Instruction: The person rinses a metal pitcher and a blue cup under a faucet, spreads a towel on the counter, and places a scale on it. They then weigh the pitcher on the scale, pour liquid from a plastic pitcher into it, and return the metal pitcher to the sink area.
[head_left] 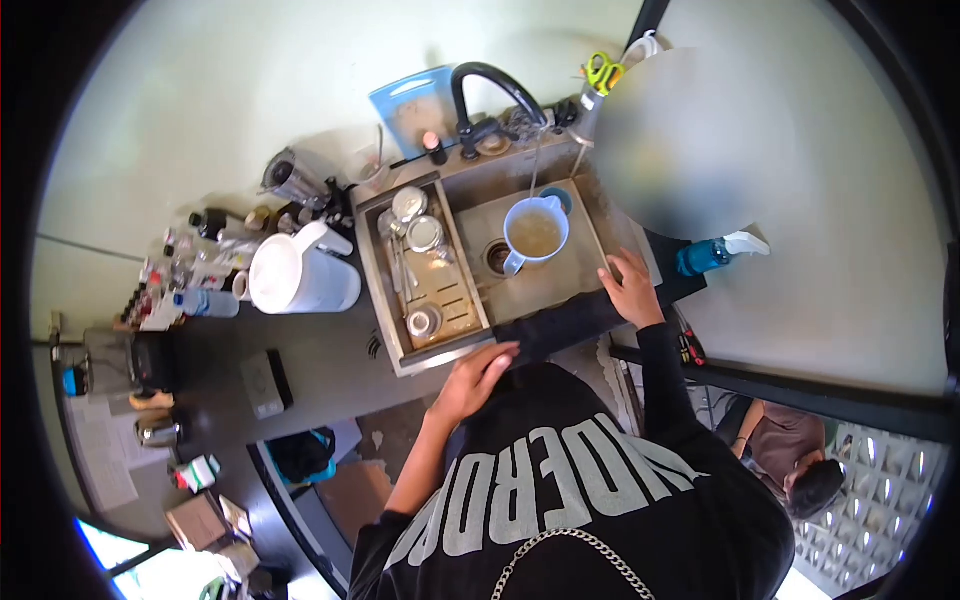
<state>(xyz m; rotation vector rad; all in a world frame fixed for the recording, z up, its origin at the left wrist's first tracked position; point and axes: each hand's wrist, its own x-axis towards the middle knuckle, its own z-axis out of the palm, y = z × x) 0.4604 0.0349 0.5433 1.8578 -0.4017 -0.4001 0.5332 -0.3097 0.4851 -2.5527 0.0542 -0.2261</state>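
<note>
In the sink basin stands a light blue container with a handle and a spout, holding cloudy liquid. A thin stream from the black faucet falls into it. My right hand rests by the sink's right rim, fingers spread and empty. At the front edge of the sink is my left hand, its fingers stretched out with nothing visible in them. Part of a blue round thing shows behind the container.
Left of the basin, a drying tray holds several glass and metal items. A white pitcher, a blender jar and many bottles crowd the left counter. A blue spray bottle is at the right. Another person is at lower right.
</note>
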